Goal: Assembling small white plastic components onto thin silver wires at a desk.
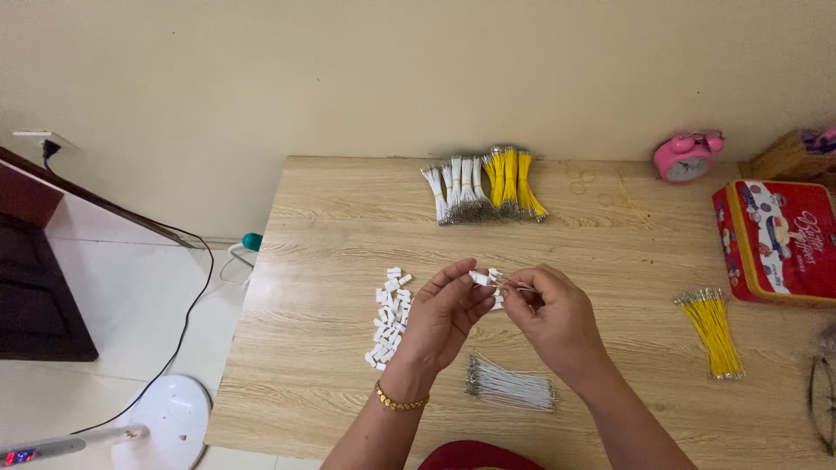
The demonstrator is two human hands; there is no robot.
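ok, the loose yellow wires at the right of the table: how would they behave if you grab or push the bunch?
The yellow wires look thin and lie fanned out unbound, so a push would probably scatter them rather than slide the bunch. They look light, and likely bend easily. A grab at one end may leave some strands on the table.

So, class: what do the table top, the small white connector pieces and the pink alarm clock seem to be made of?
Table top: pale wood-grain, probably matte laminate; the grain streaks show.
Small white connector pieces: likely moulded plastic, uniform white blocks.
Pink alarm clock: glossy casing, plastic or painted metal; unclear which.
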